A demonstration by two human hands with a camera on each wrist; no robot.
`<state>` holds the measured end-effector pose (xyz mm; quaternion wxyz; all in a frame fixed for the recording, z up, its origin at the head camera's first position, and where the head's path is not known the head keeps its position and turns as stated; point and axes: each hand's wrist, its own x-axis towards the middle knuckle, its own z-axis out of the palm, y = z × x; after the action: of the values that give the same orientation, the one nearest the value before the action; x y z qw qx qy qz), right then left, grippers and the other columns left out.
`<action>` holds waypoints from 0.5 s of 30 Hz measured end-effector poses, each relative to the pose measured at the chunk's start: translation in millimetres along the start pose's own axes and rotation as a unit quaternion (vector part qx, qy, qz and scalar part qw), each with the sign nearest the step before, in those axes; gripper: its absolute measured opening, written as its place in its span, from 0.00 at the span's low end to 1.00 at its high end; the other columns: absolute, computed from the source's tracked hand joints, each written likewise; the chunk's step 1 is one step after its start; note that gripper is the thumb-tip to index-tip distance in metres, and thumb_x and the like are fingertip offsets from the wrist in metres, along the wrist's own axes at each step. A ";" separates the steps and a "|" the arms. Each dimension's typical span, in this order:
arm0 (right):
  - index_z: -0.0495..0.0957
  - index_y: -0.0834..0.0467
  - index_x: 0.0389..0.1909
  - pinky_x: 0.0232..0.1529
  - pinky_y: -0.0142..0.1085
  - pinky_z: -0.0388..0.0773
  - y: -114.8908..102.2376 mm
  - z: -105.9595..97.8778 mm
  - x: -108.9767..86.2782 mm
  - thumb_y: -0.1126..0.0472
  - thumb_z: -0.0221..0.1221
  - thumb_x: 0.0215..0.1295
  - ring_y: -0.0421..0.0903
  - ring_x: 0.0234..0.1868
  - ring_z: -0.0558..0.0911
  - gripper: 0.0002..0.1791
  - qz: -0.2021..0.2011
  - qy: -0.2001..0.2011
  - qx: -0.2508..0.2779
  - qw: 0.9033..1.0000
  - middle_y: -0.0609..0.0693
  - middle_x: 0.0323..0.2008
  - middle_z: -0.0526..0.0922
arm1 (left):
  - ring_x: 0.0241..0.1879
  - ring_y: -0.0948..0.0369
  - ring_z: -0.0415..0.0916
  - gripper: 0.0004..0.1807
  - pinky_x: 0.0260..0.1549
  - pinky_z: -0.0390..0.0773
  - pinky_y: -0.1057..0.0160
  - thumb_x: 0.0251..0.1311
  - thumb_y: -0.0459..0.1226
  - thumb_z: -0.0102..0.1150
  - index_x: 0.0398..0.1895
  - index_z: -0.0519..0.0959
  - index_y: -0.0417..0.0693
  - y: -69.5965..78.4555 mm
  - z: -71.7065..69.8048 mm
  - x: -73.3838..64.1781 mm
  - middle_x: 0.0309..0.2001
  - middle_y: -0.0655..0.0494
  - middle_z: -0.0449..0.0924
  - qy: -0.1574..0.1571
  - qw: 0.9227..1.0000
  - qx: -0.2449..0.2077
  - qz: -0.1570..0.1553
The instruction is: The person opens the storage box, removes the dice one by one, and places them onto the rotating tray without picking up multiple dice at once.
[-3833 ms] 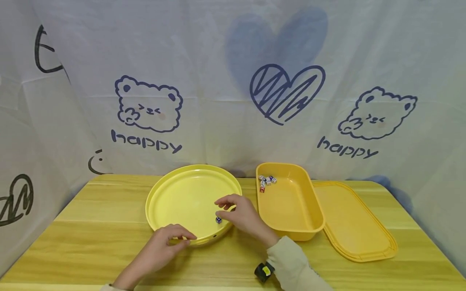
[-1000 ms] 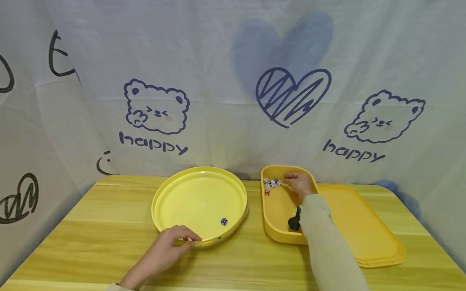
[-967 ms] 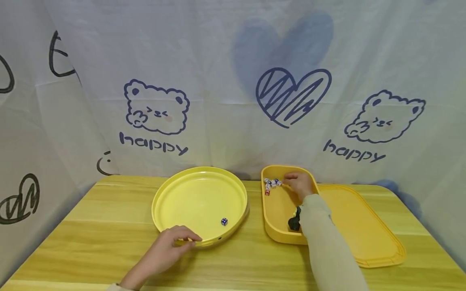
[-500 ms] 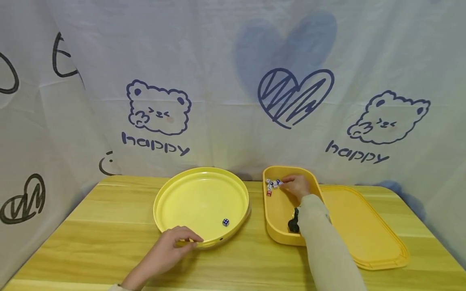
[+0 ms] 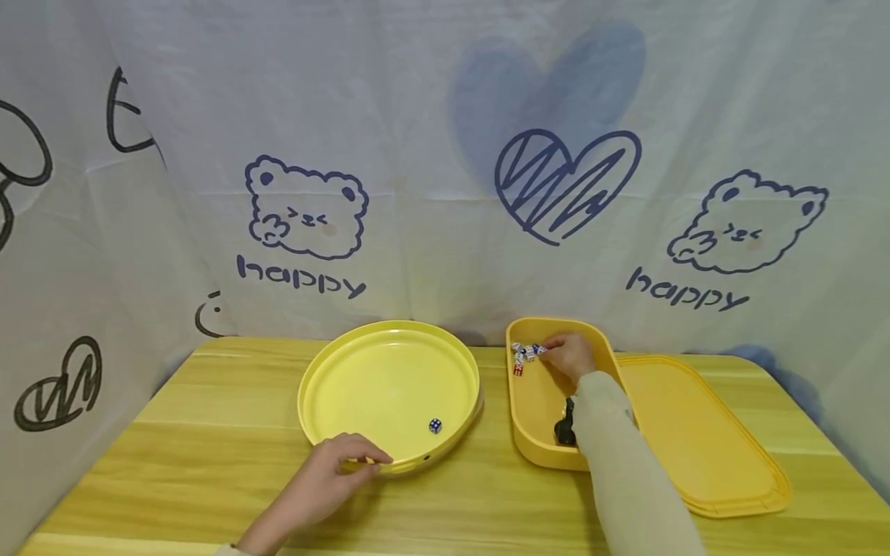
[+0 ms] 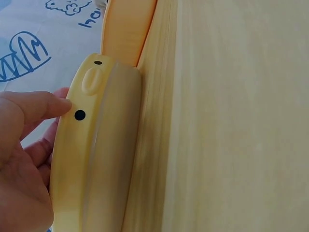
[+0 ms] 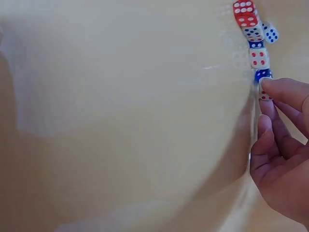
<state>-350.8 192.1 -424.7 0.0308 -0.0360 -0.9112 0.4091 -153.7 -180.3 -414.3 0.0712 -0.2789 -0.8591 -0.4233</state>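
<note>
In the yellow box point(image 5: 549, 459), my right hand point(image 5: 572, 358) reaches to the far left corner. Its thumb and fingers pinch a white die with red dots point(image 7: 264, 95) at the near end of a row. Beside it in that row are a blue die point(image 7: 262, 74), a white die point(image 7: 259, 58) and a red die point(image 7: 245, 13), among several. My left hand point(image 5: 330, 480) grips the near rim of the round yellow tray point(image 5: 375, 386), thumb outside. A blue die point(image 5: 435, 425) lies alone in the tray, near its right front edge.
The box's flat yellow lid point(image 5: 702, 440) lies on the wooden table point(image 5: 160, 479), right of the box. A white cloth point(image 5: 431, 255) with bear and heart drawings hangs behind the table. A black wrist device point(image 5: 566, 425) sits under the right sleeve, inside the box.
My right hand has left the tray for the box, then slid left to the dice and pinched a white one. My left hand stays on the tray rim. The head view has shifted slightly.
</note>
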 end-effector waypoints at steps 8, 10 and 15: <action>0.82 0.70 0.43 0.47 0.45 0.75 -10.8 -12.5 -3.7 0.70 0.61 0.61 0.56 0.42 0.76 0.11 0.012 -0.015 0.009 1.000 0.63 0.41 0.83 | 0.39 0.65 0.76 0.07 0.38 0.78 0.63 0.60 0.30 0.62 0.37 0.85 0.51 1.3 1.0 0.1 0.38 0.63 0.83 -0.001 1.000 -0.008 -0.002; 0.81 0.70 0.45 0.46 0.44 0.75 -13.0 -17.4 -3.7 0.68 0.60 0.62 0.56 0.42 0.76 0.12 0.013 -0.025 0.011 1.000 0.62 0.42 0.82 | 0.38 0.66 0.75 0.07 0.38 0.78 0.63 0.59 0.30 0.63 0.36 0.86 0.51 1.1 1.2 0.3 0.37 0.63 0.83 0.004 1.000 -0.002 0.006; 0.80 0.71 0.43 0.47 0.45 0.73 -19.5 -30.6 0.7 0.66 0.59 0.64 0.56 0.43 0.75 0.12 -0.009 -0.023 -0.001 1.000 0.63 0.43 0.80 | 0.37 0.66 0.75 0.08 0.37 0.77 0.63 0.59 0.30 0.63 0.36 0.86 0.51 0.1 0.8 0.7 0.37 0.64 0.83 0.007 1.000 0.002 0.010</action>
<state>-349.7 201.9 -389.8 0.0133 -0.0180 -0.9123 0.4089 -154.1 -179.3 -414.5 0.0821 -0.2847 -0.8566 -0.4224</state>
